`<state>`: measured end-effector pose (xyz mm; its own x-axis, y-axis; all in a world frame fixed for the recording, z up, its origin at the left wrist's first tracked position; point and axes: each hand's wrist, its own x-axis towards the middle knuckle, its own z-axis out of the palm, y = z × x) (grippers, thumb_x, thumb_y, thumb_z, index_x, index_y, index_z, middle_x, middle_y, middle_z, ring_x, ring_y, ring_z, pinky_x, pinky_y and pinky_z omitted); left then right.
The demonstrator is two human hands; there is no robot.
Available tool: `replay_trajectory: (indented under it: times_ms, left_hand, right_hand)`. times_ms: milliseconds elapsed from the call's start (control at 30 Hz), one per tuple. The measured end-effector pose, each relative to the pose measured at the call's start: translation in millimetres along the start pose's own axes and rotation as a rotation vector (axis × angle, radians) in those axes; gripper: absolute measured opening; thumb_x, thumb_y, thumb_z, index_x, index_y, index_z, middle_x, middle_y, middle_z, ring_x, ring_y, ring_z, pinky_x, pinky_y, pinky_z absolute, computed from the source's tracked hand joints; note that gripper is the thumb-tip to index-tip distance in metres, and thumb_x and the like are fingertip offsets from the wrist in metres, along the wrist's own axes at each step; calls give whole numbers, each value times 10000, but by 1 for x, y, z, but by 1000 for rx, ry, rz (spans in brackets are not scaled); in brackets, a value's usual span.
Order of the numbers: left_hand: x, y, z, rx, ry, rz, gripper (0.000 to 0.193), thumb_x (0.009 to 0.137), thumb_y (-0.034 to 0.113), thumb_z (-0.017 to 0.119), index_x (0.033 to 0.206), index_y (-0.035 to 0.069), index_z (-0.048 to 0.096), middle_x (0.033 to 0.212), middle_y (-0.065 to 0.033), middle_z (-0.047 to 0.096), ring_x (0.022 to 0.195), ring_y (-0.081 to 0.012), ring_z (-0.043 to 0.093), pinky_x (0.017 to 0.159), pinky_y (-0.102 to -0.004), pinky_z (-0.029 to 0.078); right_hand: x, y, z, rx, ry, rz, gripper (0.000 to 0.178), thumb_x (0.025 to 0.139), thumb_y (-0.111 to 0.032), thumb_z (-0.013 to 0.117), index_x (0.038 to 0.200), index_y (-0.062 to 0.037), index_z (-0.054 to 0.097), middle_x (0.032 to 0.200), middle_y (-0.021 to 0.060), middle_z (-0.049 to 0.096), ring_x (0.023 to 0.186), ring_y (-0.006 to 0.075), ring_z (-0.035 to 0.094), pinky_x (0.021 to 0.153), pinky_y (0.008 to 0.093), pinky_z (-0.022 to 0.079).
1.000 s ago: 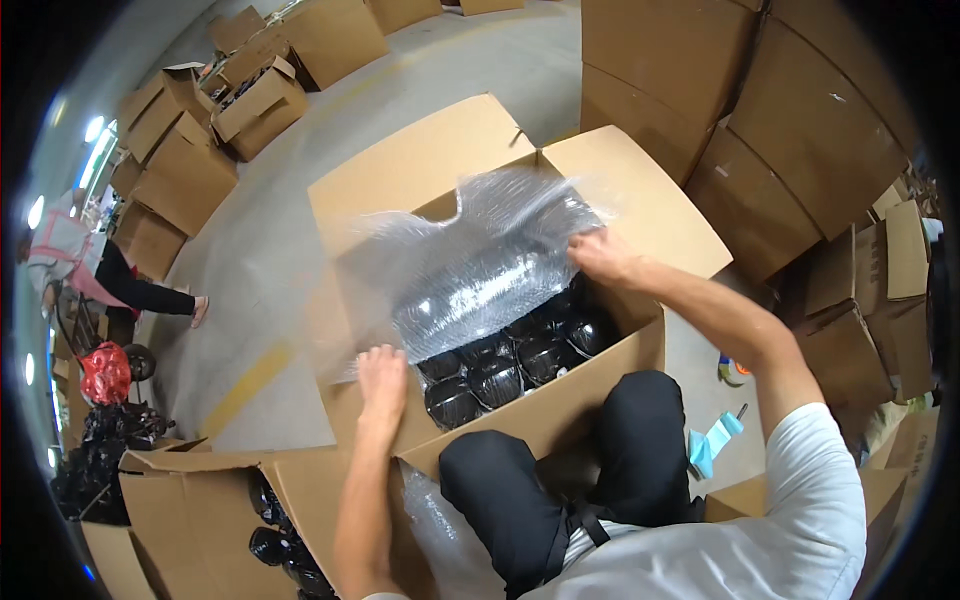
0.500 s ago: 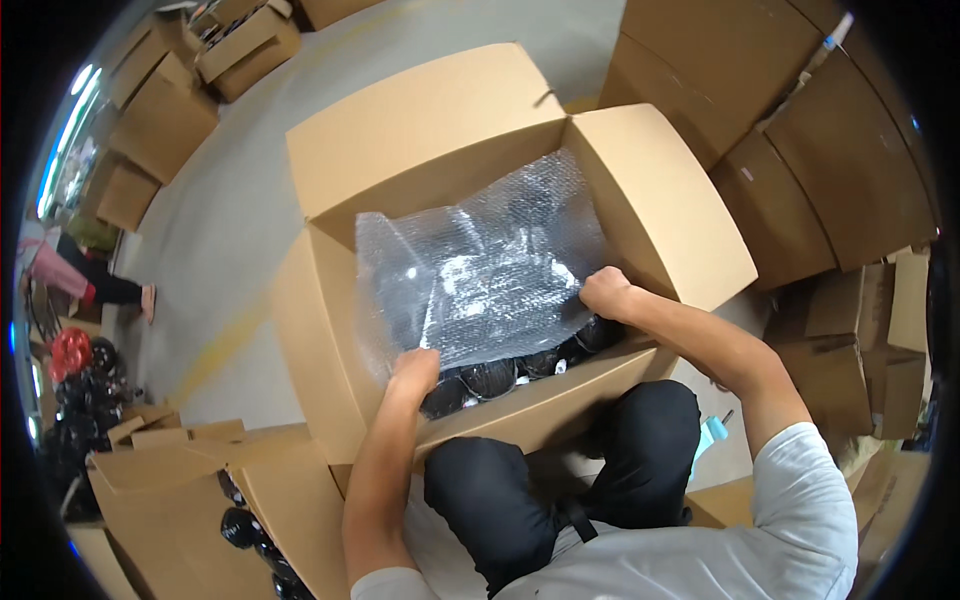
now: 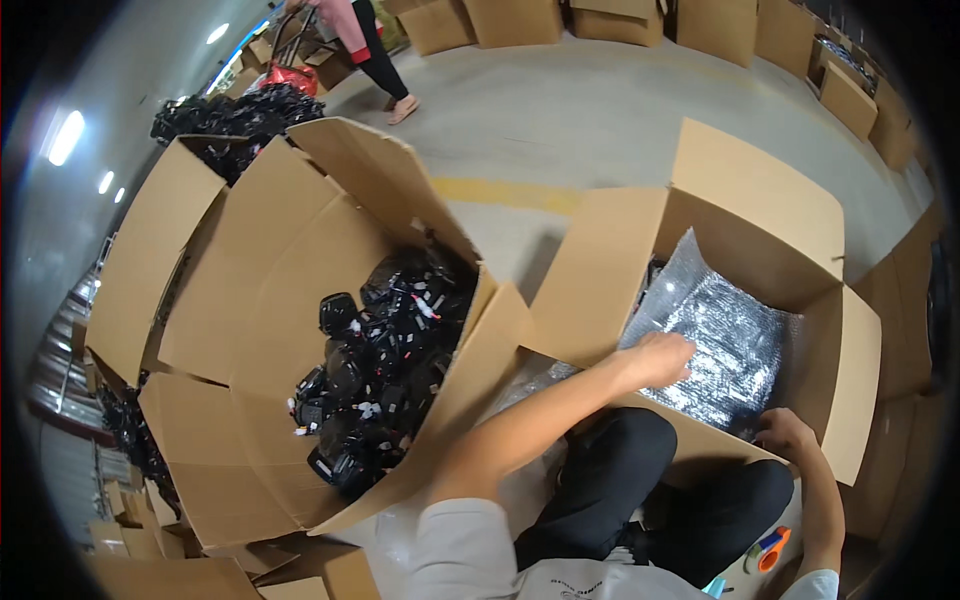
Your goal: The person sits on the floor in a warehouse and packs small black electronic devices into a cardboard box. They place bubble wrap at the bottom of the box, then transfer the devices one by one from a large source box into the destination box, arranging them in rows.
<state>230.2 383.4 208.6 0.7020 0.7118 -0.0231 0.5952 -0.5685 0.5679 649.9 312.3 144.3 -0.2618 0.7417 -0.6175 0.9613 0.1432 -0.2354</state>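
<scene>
A sheet of clear bubble wrap (image 3: pixel 735 330) lies inside an open cardboard box (image 3: pixel 838 345) in front of my knees, one corner rising against the left wall. My left hand (image 3: pixel 658 360) is closed at the near left part of the sheet, its fingers curled on the film. Down at the near right corner of the box, my right hand (image 3: pixel 785 432) has its fingers bent around the sheet's edge; the fingertips are partly hidden. Dark contents show at the box's left side, otherwise covered by the wrap.
A larger open carton (image 3: pixel 250 270) on the left holds many black bagged parts (image 3: pixel 375 370). Orange-handled tape or tool (image 3: pixel 770 550) lies by my right knee. Beyond, a person in pink (image 3: pixel 350 30) stands near a heap of black bags (image 3: pixel 240 115); cartons (image 3: pixel 515 20) line the far floor.
My view has swung left, bringing the large carton of black parts into sight. The bubble wrap sits flatter, and the black contents along the box's near side are now covered.
</scene>
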Motion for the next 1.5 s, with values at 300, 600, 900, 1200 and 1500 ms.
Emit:
replay_trajectory:
  times_ms: [300, 600, 900, 1200, 1500]
  left_hand:
    - [-290, -33, -264, -479, 139, -552, 261, 943, 151, 696, 1169, 25, 726, 1013, -77, 768, 912, -109, 716, 771, -268, 574]
    - [-436, -337, -92, -180, 977, -1005, 714, 762, 314, 897, 1243, -108, 579, 1000, -163, 700, 874, -218, 677, 793, -332, 540]
    - [-351, -403, -79, 63, 1286, -1372, 1200, 671, 437, 907, 1589, 71, 227, 1417, -428, 355, 1308, -561, 402, 1121, -538, 371]
    - [-390, -446, -127, -336, 1376, -1186, 442, 673, 185, 871, 1049, 4, 727, 1027, -175, 731, 937, -300, 684, 942, -470, 533]
    - [-405, -462, -92, -401, 1782, -937, 210, 808, -57, 580, 982, 10, 675, 829, -81, 687, 703, -198, 662, 487, -329, 548]
  right_hand:
    - [-52, -54, -5, 634, 343, 29, 289, 898, -135, 699, 1041, 115, 673, 797, 118, 684, 773, 165, 639, 695, 322, 507]
    - [-38, -68, -6, 418, 526, 150, 252, 812, -179, 714, 901, 55, 735, 799, 179, 721, 724, 224, 709, 695, 349, 553]
    - [-37, -77, -20, 477, 407, 283, 255, 775, -179, 719, 872, 56, 735, 689, 138, 689, 620, 218, 665, 614, 360, 533]
    - [-26, -67, -12, 449, 337, 332, 312, 752, -227, 743, 929, 30, 758, 830, 203, 737, 761, 302, 726, 726, 388, 566]
    - [-25, -77, -16, 444, 407, 309, 304, 766, -228, 730, 930, 28, 757, 858, 217, 734, 799, 338, 724, 759, 413, 566]
